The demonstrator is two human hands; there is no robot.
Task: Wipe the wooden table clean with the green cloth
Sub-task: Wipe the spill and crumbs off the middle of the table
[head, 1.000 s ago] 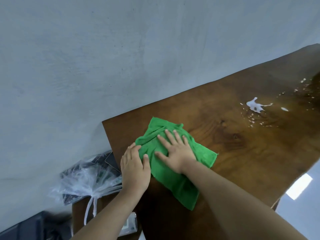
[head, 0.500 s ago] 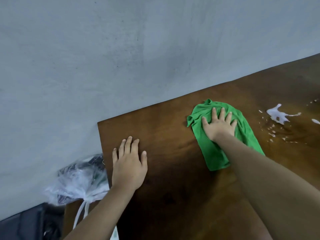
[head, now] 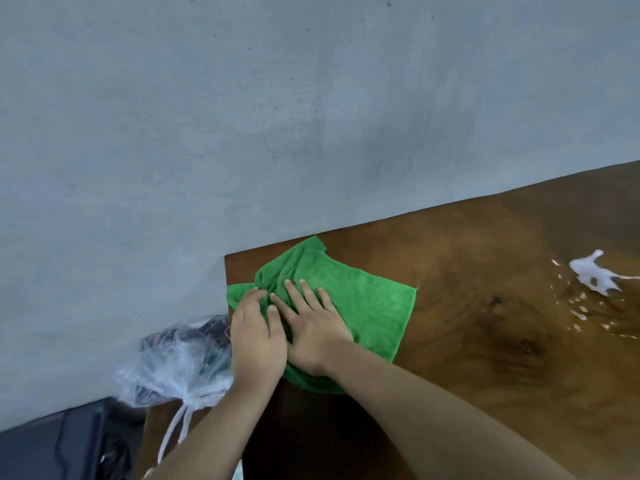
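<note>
Fingers (head: 304, 292) of the right hand (head: 313, 332): were straight and spread, laid flat on the green cloth (head: 367, 299) and pressing it down, curled round nothing. Fingers of the left hand (head: 258, 337): lay close together and nearly straight, tips resting on the bunched left part of the cloth, thumb alongside the right hand's thumb; no pinch or grip was visible. Both hands touched one another at the thumbs. Green cloth: lay at the far left corner of the table (head: 467, 358), its rumpled side at the left edge, its flatter side spread toward the middle, one tip reaching the far edge. Table: dark brown wood with visible grain and knots. White spill (head: 594, 275): one irregular patch well apart from the cloth, further along the table away from the left edge, with small white droplets (head: 581, 308) scattered just beside it on its near side. Clear plastic bag (head: 173, 365): tied, crumpled, sat below and beside the table's left edge. Grey wall (head: 242, 133): stood behind the far edge.
</note>
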